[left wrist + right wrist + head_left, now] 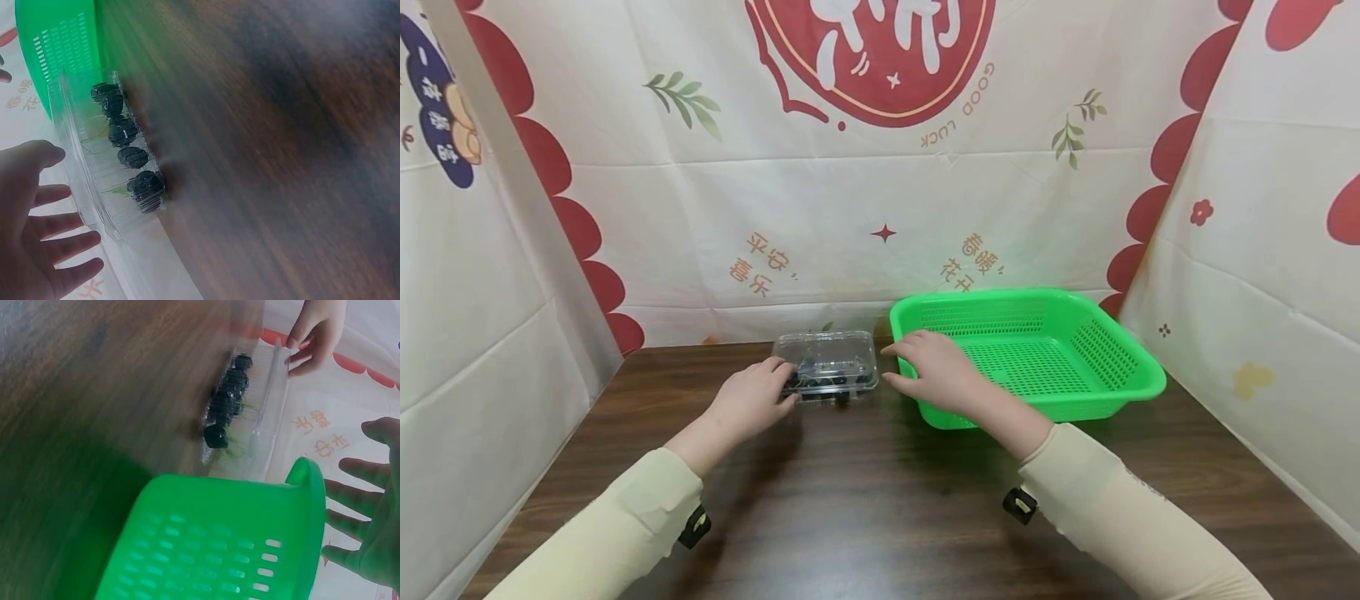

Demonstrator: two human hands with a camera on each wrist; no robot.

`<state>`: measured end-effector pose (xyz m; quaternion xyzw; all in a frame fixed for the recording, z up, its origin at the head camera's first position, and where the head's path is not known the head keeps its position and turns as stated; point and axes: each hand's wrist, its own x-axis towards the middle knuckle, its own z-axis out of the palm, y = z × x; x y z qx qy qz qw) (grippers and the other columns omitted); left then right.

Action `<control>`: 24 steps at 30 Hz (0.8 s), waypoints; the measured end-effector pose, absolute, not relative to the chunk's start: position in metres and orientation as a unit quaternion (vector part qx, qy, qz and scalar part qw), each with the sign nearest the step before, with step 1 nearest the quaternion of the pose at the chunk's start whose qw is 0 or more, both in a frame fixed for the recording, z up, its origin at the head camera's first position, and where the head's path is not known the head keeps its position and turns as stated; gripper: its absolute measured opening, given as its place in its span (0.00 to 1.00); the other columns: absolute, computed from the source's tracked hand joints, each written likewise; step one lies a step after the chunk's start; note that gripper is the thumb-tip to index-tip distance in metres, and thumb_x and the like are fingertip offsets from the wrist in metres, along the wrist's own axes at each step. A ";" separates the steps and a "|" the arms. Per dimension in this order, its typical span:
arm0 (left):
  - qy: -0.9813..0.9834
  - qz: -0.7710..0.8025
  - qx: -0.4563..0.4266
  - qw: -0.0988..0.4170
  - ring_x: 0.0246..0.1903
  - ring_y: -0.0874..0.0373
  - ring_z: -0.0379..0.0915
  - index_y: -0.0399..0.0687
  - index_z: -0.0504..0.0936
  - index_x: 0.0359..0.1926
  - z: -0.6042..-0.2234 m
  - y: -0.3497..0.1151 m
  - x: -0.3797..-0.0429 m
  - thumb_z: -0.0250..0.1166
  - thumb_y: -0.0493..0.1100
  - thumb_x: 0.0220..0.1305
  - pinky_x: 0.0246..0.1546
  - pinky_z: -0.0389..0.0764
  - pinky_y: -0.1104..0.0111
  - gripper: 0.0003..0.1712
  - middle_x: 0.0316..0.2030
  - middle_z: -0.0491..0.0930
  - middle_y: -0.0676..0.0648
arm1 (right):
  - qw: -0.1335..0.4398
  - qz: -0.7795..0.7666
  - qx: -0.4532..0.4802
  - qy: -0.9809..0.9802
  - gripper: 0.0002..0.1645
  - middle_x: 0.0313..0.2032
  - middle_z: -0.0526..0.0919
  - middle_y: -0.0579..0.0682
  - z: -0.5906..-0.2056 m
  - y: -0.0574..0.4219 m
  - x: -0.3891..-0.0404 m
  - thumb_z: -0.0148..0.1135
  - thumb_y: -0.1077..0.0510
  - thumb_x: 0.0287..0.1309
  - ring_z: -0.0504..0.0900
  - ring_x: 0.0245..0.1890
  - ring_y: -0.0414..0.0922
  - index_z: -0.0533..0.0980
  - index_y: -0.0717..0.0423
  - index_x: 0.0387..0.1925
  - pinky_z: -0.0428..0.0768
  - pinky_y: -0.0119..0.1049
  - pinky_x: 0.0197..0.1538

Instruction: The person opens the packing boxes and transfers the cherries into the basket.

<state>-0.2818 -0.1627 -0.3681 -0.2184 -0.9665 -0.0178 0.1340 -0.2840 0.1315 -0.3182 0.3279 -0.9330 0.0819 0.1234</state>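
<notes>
A clear plastic clamshell box [826, 364] sits near the back of the table, with several dark, round, glossy pieces [123, 131] along its bottom. Thin green bits show beside them; their exact kind is unclear. My left hand [747, 408] is at the box's left end, fingers spread and loosely bent, with the tips at its edge. Whether they press on the plastic, I cannot tell. To the right of the box, my right hand [942, 372] hovers by the left rim of the green plastic basket [1120, 400], its fingers apart and holding nothing.
The basket, with slotted walls and floor, stands at the back right of the dark wooden table [850, 517]. White printed cloth [865, 192] hangs behind and on both sides. A black band piece [1019, 505] sits below the right sleeve.
</notes>
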 end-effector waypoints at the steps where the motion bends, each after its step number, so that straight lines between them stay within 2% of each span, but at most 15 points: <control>1: -0.966 -0.019 -0.219 0.135 0.46 0.45 0.78 0.39 0.77 0.54 -0.368 -0.163 -0.282 0.67 0.51 0.63 0.41 0.80 0.52 0.25 0.52 0.76 0.40 | 0.124 0.083 0.329 -0.933 0.24 0.51 0.82 0.50 -0.319 0.130 -0.284 0.60 0.44 0.65 0.74 0.57 0.51 0.78 0.53 0.56 0.70 0.49 0.60; 9: -0.967 -0.014 -0.215 0.139 0.41 0.46 0.79 0.38 0.78 0.51 -0.369 -0.162 -0.279 0.71 0.49 0.59 0.36 0.81 0.54 0.25 0.48 0.77 0.39 | 0.126 0.073 0.337 -0.930 0.23 0.49 0.83 0.48 -0.326 0.125 -0.280 0.60 0.43 0.65 0.75 0.55 0.50 0.79 0.52 0.54 0.71 0.50 0.58; 24: -0.961 -0.003 -0.231 0.152 0.34 0.47 0.79 0.38 0.76 0.45 -0.365 -0.160 -0.272 0.74 0.49 0.55 0.29 0.80 0.55 0.25 0.45 0.77 0.39 | 0.115 0.064 0.353 -0.926 0.24 0.50 0.82 0.47 -0.332 0.122 -0.274 0.58 0.42 0.66 0.73 0.58 0.50 0.79 0.52 0.55 0.64 0.50 0.64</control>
